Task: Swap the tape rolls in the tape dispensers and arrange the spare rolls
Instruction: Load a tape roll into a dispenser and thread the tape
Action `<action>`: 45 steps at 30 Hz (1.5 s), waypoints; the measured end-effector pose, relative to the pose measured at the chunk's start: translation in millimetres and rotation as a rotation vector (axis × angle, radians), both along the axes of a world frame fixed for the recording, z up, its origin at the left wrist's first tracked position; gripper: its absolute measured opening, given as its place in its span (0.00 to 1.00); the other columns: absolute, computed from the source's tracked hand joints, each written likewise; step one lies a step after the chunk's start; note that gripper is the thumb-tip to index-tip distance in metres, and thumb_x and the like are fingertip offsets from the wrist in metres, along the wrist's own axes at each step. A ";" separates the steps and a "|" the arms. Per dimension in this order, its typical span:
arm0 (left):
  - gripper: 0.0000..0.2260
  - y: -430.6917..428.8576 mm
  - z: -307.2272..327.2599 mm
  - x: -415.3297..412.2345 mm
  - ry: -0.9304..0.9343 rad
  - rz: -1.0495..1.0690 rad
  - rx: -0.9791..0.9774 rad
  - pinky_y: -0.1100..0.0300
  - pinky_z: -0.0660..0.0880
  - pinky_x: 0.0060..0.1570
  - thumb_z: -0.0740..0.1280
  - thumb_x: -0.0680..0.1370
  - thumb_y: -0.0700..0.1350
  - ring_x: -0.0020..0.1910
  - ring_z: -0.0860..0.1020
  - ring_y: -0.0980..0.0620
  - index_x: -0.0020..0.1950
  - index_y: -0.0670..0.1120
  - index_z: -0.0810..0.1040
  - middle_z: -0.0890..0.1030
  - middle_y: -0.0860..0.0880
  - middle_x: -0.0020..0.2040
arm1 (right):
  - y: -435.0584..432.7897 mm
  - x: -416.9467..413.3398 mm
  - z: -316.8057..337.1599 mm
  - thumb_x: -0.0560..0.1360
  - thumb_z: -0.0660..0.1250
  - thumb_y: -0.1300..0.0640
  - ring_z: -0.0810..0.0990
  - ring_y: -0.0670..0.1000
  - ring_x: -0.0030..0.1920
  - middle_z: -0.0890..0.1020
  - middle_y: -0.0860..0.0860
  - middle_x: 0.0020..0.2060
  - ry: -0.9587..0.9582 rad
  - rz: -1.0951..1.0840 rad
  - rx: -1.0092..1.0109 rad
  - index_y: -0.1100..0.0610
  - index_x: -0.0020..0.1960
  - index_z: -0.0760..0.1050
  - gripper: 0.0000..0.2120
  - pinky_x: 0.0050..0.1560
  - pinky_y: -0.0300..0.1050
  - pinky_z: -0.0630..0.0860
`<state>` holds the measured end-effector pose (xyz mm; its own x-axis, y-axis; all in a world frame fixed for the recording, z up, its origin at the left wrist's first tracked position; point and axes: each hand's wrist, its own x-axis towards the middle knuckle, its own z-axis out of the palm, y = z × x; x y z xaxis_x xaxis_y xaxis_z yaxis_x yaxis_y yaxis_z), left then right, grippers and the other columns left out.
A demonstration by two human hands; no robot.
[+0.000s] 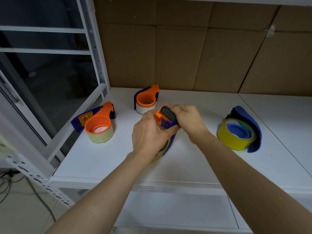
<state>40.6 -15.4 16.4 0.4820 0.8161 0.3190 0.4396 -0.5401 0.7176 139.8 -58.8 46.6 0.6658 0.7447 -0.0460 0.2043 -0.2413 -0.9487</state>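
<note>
So both hands are working on one blue-and-orange plastic tape dispenser, which is being held up just over the white shelf board. The left hand is wrapping its curled fingers around the body and the yellow tape roll sitting in it; that roll is peeking out just below the left palm. The right hand is curling over the grey roller end, fingers pressed together on top of it. I can't tell exactly what the fingertips underneath are doing. My guess is the roll is being worked out of this one for the swap. To do that well I'd be keeping the left grip firm on the frame and not on the roll itself, so the roll is free to slide off the core. I'd also be keeping the right fingertips away from the cutter teeth near the roller, and peeling any stuck tape end off first.

Count-wise I'm seeing four dispensers, each holding one roll:
- the one between the hands
- an orange-cored one with a pale beige tape roll, well out to the left of the left knuckles
- an orange-cored one with a white roll, just beyond the left fingertips
- an all-blue one with a second yellow roll, well off to the right of the right wrist

That's two yellow, one beige and one white. I'm not spotting any loose spare rolls in view.
</note>
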 end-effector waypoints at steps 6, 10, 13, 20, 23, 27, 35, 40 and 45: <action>0.26 7.9 -2.1 -2.7 -0.002 0.014 -0.085 0.57 0.74 0.45 0.70 0.64 0.66 0.48 0.76 0.54 0.55 0.54 0.71 0.77 0.55 0.50 | -9.8 4.0 -7.4 0.78 0.52 0.38 0.78 0.53 0.59 0.81 0.53 0.56 0.398 0.244 0.132 0.53 0.60 0.73 0.24 0.65 0.49 0.72; 0.20 31.6 0.7 -11.5 -0.204 0.041 -0.343 0.54 0.76 0.47 0.72 0.63 0.65 0.45 0.80 0.50 0.45 0.53 0.75 0.81 0.53 0.42 | -20.8 7.3 -36.8 0.70 0.66 0.51 0.68 0.54 0.69 0.69 0.54 0.70 0.267 0.303 -0.045 0.54 0.74 0.58 0.35 0.71 0.51 0.65; 0.16 37.9 7.2 -19.0 -0.409 0.061 -0.509 0.55 0.78 0.42 0.74 0.68 0.57 0.39 0.82 0.46 0.40 0.45 0.78 0.82 0.46 0.36 | -20.7 -10.6 -51.8 0.71 0.71 0.56 0.72 0.52 0.65 0.71 0.52 0.66 0.022 0.319 -0.174 0.53 0.75 0.54 0.39 0.61 0.45 0.71; 0.24 29.0 19.9 -6.8 -0.462 -0.047 -0.906 0.59 0.79 0.40 0.61 0.73 0.66 0.38 0.82 0.53 0.47 0.46 0.79 0.84 0.50 0.37 | -14.4 1.0 -47.1 0.76 0.62 0.56 0.77 0.61 0.54 0.78 0.60 0.54 -0.546 0.050 -0.292 0.62 0.60 0.66 0.16 0.48 0.47 0.71; 0.31 34.7 20.0 1.8 -0.329 -0.097 -0.880 0.52 0.63 0.66 0.54 0.74 0.70 0.63 0.73 0.50 0.67 0.50 0.70 0.76 0.50 0.63 | -14.6 35.0 -36.9 0.76 0.62 0.53 0.76 0.62 0.57 0.78 0.61 0.56 -0.570 -0.056 -0.419 0.61 0.60 0.69 0.16 0.51 0.48 0.71; 0.31 35.9 17.8 12.1 -0.253 -0.065 -0.854 0.54 0.64 0.60 0.57 0.75 0.67 0.58 0.74 0.49 0.68 0.45 0.70 0.75 0.47 0.62 | -11.1 74.8 -23.3 0.75 0.60 0.55 0.75 0.61 0.59 0.76 0.59 0.58 -0.596 -0.126 -0.614 0.61 0.61 0.69 0.16 0.50 0.47 0.70; 0.18 40.3 10.4 32.2 -0.091 -0.106 -0.759 0.57 0.67 0.52 0.59 0.78 0.59 0.53 0.76 0.47 0.51 0.44 0.74 0.76 0.45 0.50 | 18.1 112.2 -38.5 0.76 0.64 0.54 0.77 0.62 0.57 0.75 0.61 0.61 -0.174 -0.273 -0.509 0.63 0.67 0.66 0.24 0.47 0.53 0.79; 0.17 43.9 -1.2 33.5 -0.033 -0.088 -0.723 0.54 0.69 0.57 0.60 0.79 0.55 0.57 0.76 0.44 0.56 0.43 0.74 0.78 0.43 0.55 | 29.5 116.1 -38.6 0.79 0.58 0.51 0.78 0.59 0.37 0.78 0.62 0.55 -0.099 -0.295 -0.505 0.64 0.66 0.67 0.21 0.28 0.45 0.76; 0.09 43.4 -9.6 38.1 -0.015 -0.120 -0.688 0.59 0.69 0.48 0.62 0.79 0.50 0.47 0.75 0.50 0.42 0.47 0.73 0.75 0.46 0.47 | -8.5 137.5 -20.5 0.77 0.58 0.52 0.67 0.62 0.64 0.70 0.62 0.64 -0.686 -0.390 -0.679 0.63 0.66 0.65 0.22 0.61 0.52 0.66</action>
<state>78.7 27.9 6.8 0.5814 0.7763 -0.2435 0.3923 -0.0053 0.9198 277.2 -67.3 26.1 0.8961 0.4314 0.1040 0.4419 -0.8460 -0.2984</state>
